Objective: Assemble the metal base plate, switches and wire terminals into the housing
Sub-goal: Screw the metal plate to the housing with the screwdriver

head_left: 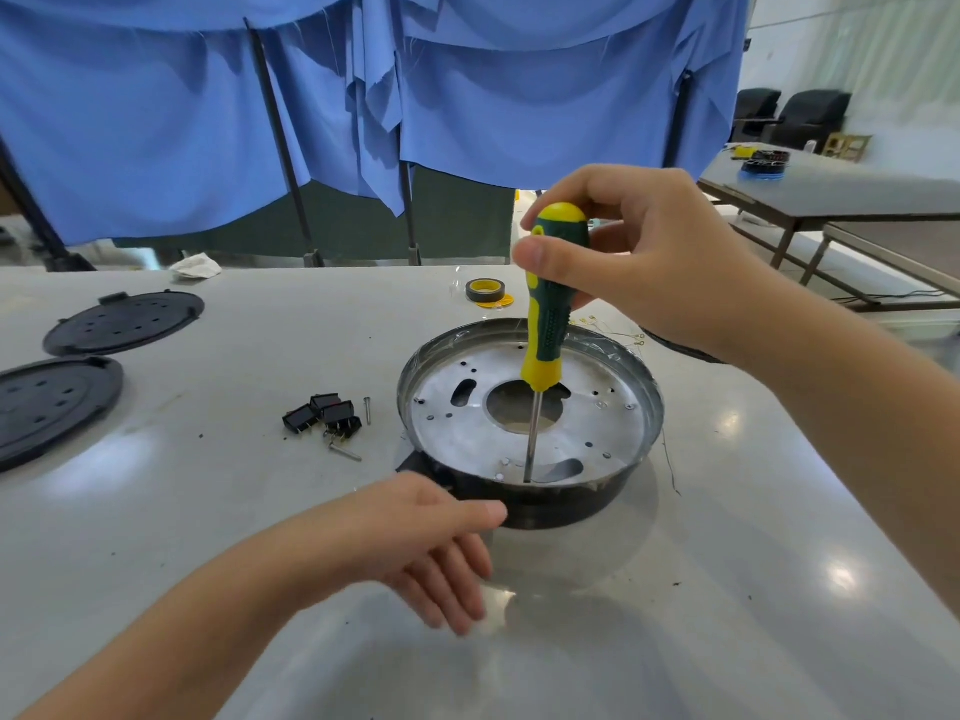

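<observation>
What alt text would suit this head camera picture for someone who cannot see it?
A right hand holds a green-and-yellow screwdriver upright, its tip on a metal base plate seated in a round black housing. The open left hand steadies the housing.

Blue cloth (467,85) hangs behind the bench (249,330); a yellow-cored tape roll (483,291) and crumpled rag (197,266) lie on its far side.

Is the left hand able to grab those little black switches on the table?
Probably yes: the left hand is open beside the housing, and nothing lies between it and the switches.
</observation>
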Tool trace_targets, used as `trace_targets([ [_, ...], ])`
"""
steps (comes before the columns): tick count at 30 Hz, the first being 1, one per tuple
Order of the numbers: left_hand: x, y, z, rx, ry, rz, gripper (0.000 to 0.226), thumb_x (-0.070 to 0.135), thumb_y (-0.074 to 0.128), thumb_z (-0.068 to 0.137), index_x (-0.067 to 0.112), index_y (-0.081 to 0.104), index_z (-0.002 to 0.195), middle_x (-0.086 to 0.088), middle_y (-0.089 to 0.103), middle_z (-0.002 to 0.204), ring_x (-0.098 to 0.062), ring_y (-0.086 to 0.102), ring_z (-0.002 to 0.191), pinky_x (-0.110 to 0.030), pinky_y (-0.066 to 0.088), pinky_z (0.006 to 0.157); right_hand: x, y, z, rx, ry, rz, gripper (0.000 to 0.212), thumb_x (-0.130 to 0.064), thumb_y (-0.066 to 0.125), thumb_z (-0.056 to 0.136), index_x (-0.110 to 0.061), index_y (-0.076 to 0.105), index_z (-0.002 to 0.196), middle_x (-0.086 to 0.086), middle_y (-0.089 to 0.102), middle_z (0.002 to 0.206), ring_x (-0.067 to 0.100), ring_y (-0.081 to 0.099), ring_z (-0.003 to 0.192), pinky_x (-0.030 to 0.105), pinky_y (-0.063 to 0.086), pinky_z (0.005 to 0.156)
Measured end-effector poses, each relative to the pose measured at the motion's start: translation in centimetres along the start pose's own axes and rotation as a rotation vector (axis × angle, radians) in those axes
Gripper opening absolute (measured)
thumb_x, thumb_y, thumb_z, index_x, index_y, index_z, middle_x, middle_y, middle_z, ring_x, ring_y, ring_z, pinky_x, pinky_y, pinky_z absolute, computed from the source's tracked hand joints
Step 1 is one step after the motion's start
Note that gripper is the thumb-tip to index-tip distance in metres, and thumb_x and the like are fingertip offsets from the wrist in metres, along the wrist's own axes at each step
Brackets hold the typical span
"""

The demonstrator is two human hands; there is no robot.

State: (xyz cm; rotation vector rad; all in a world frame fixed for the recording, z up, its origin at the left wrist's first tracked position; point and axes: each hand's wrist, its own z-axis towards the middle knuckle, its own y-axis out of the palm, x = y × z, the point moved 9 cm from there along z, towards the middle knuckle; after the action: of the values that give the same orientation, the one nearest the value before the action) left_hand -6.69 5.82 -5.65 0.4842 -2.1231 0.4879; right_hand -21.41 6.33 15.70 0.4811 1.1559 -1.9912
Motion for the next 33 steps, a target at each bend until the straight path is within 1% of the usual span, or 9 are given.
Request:
trace_targets([
  [3,4.4,-2.9,-1.8,0.210,0.275,0.141,0.036,0.051,0.072,0.077,0.016,0.072,0.070,-0.009,0.073,0.069,-0.017,0.070,0.059,-0.020,0.050,0.048,-0.3,0.0,-0.2,0.072,-0.044,-0.153,0.035,-0.055,0.065,0.079,-0.024,0.062,0.095,-0.007,0.060,0.073,0.016,0.062,0.068,0.027,0.056,0.064],
  [6,9.2,-4.9,-3.0,0.472,0.486,0.248,0.042,0.061,0.073,0.058,0.028,0.071,0.084,0.009,0.074,0.082,-0.006,0.071,0.074,-0.019,0.053,0.062,-0.8,0.3,-0.3,0.182,-0.091,-0.362,0.046,-0.064,0.056,0.082,-0.018,0.057,0.084,-0.005,0.049,0.063,0.012,0.047,0.060,0.023,0.041,0.056],
  [8,12.0,-4.6,-3.1,0.528,0.569,0.326,0.050,0.061,0.074,0.055,0.034,0.066,0.096,0.019,0.071,0.090,0.001,0.069,0.083,-0.015,0.054,0.066,-0.6,0.6,-0.1,0.211,-0.058,-0.419,0.050,-0.062,0.051,0.086,-0.013,0.055,0.082,-0.002,0.051,0.066,0.014,0.046,0.062,0.026,0.039,0.058],
  [12,15.7,-3.8,-2.3,0.447,0.666,0.302,0.051,0.049,0.080,0.059,0.025,0.067,0.102,0.012,0.073,0.093,-0.006,0.072,0.083,-0.028,0.059,0.072,0.5,1.9,0.3,0.084,0.065,-0.185,0.032,-0.041,0.042,0.098,-0.014,0.060,0.098,0.005,0.062,0.087,0.011,0.056,0.078,0.023,0.047,0.072],
  [15,17.6,-4.1,-2.5,0.401,0.755,0.274,0.026,0.024,0.083,0.070,0.015,0.072,0.092,0.005,0.075,0.084,-0.009,0.073,0.079,-0.019,0.057,0.067,1.0,3.1,0.3,-0.080,0.160,0.137,0.029,-0.024,0.039,0.101,-0.023,0.061,0.119,0.001,0.065,0.110,0.009,0.061,0.101,0.030,0.050,0.094],
  [17,18.0,-4.5,-2.4,0.368,0.756,0.278,0.022,0.017,0.082,0.071,0.013,0.072,0.090,0.001,0.075,0.081,-0.011,0.073,0.076,-0.016,0.055,0.065,1.1,3.4,0.4,-0.147,0.166,0.217,0.032,-0.019,0.043,0.099,-0.023,0.058,0.127,-0.003,0.064,0.115,0.007,0.061,0.107,0.031,0.048,0.098],
  [24,17.7,-4.9,-1.4,0.267,0.756,0.305,0.034,0.031,0.084,0.063,0.026,0.070,0.094,0.012,0.075,0.087,-0.006,0.072,0.083,-0.017,0.056,0.071,1.9,3.0,0.7,-0.200,0.094,0.381,0.030,-0.015,0.055,0.093,-0.014,0.059,0.123,0.006,0.070,0.112,0.017,0.068,0.101,0.031,0.054,0.090],
  [28,17.2,-4.6,-0.5,0.203,0.709,0.380,0.036,0.034,0.083,0.068,0.024,0.071,0.101,0.007,0.076,0.093,-0.014,0.073,0.086,-0.044,0.060,0.075,3.0,2.1,0.7,-0.090,0.052,0.445,0.029,-0.019,0.057,0.087,-0.011,0.061,0.114,0.004,0.072,0.104,0.016,0.068,0.101,0.031,0.056,0.083],
  [33,16.9,-4.3,0.3,0.094,0.704,0.279,0.044,0.026,0.079,0.069,0.021,0.069,0.111,0.004,0.076,0.096,-0.017,0.073,0.089,-0.018,0.056,0.072,3.6,1.5,1.0,0.007,0.020,0.449,0.026,-0.017,0.057,0.088,-0.007,0.062,0.112,0.002,0.071,0.095,0.014,0.070,0.094,0.028,0.057,0.077],
])
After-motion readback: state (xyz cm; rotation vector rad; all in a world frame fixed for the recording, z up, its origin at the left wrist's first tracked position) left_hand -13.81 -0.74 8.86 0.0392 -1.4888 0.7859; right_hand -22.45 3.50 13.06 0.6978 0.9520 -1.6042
